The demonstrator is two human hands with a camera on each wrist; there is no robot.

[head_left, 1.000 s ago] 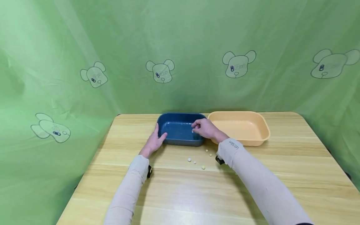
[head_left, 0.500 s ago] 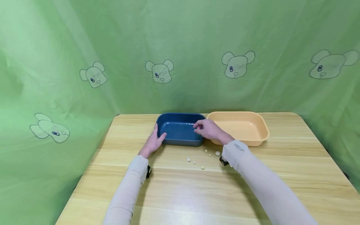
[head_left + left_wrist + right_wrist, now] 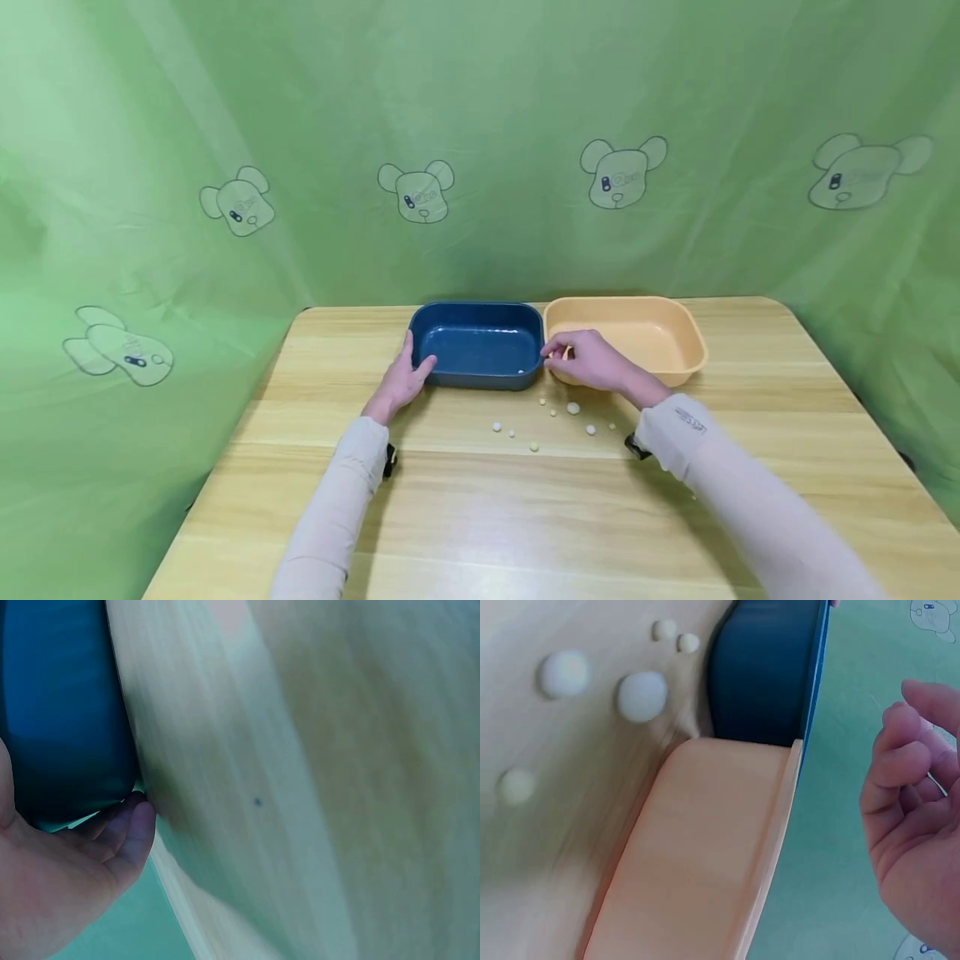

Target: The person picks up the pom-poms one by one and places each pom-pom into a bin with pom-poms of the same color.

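A dark blue rectangular tub (image 3: 480,381) stands at the back of the table. My left hand (image 3: 402,383) holds its left end, thumb at the front rim; the left wrist view shows fingers bent against the tub's underside corner. My right hand (image 3: 588,360) hovers over the gap between the blue tub and a peach tub (image 3: 686,375), its fingers loosely curled with nothing visible between them. A tiny white ball (image 3: 521,372) shows in the blue tub's front right corner. Several white and pale yellow balls, among them a larger white one (image 3: 573,408), lie on the table before the tubs.
The two tubs stand side by side on a wooden table (image 3: 450,517). A green curtain (image 3: 510,242) with bear-head drawings hangs right behind them. A pale ball (image 3: 516,787) lies beside the peach tub in the right wrist view.
My right hand has drawn back to the right, away from over the blue tub. The small white ball once at its fingertips now appears inside the tub. My left hand stays in place.
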